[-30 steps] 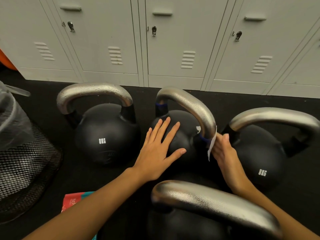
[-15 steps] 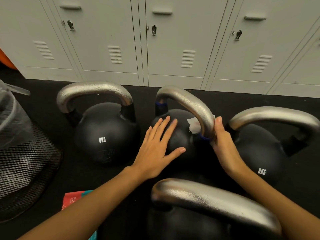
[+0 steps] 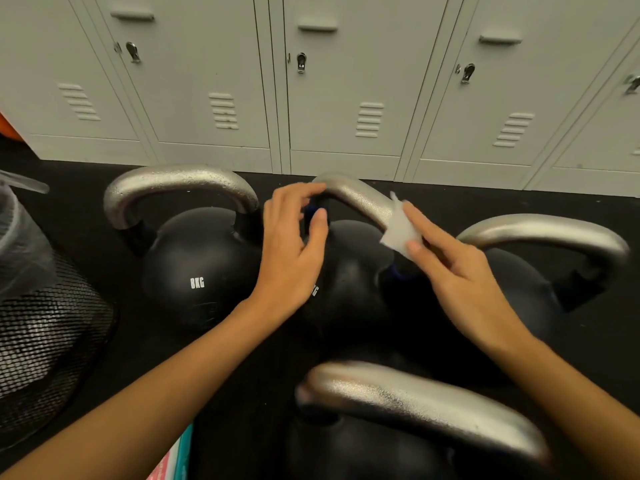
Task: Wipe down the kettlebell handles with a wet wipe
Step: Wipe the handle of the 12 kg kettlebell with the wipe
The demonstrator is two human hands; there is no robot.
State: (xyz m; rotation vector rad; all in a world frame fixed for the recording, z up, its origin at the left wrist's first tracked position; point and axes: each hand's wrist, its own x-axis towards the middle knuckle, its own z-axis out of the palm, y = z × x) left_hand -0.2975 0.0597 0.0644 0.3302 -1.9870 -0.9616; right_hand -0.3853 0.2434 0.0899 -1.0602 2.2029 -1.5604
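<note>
Kettlebells, four in number, are seen on a black floor before grey lockers (image 3: 346, 81); each has a round black body and a thick, pebbled silver handle, and the far-left kettlebell (image 3: 197, 268) is marked "8KG". The middle kettlebell's handle (image 3: 356, 199) is gripped at its left end by the curled fingers of the left hand (image 3: 291, 247). A small white wet wipe (image 3: 398, 230), creased, is pinched between thumb and fingers of the right hand (image 3: 453, 271) against the right side of that handle.

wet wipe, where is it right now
In the head view, right of centre: the wet wipe is pinched in the right hand against the middle kettlebell's handle.
</note>
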